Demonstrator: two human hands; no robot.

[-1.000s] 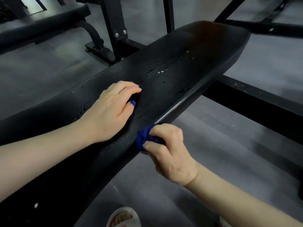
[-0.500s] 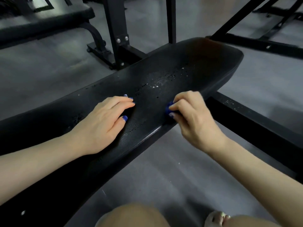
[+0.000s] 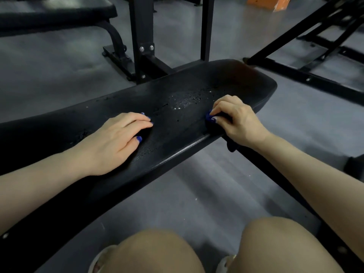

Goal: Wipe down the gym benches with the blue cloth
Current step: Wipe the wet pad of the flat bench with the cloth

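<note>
Blue cloth (image 3: pixel 209 116), bunched small and mostly hidden, sits on the black bench pad (image 3: pixel 197 99) near its front edge, toward the pad's rounded right end. Only a dark blue corner of it shows past the fingertips; a darker fold seems to hang below the pad's front edge under the wrist, though the dim light makes that hard to confirm. The right hand (image 3: pixel 235 120) grips it, fingers curled down over the cloth and thumb tucked against it, knuckles raised. Just left of that hand, in the middle of the pad, a patch of wet droplets (image 3: pixel 184 102) glistens on the vinyl.

The left hand (image 3: pixel 116 140) rests flat on the pad further left, palm down, fingers together and nearly straight, thumb lying along the pad beside them; it holds nothing. Its nails are painted blue.

Both bare forearms reach in from the near side, and two bare knees (image 3: pixel 197 251) fill the lower edge of the view. Behind the pad's far edge stands a black steel upright (image 3: pixel 141 36) with bolts, and a second bench (image 3: pixel 57 14) lies beyond at the upper left. Grey floor (image 3: pixel 197 194) spreads below, with an orange object (image 3: pixel 268 1) at the top right.
</note>
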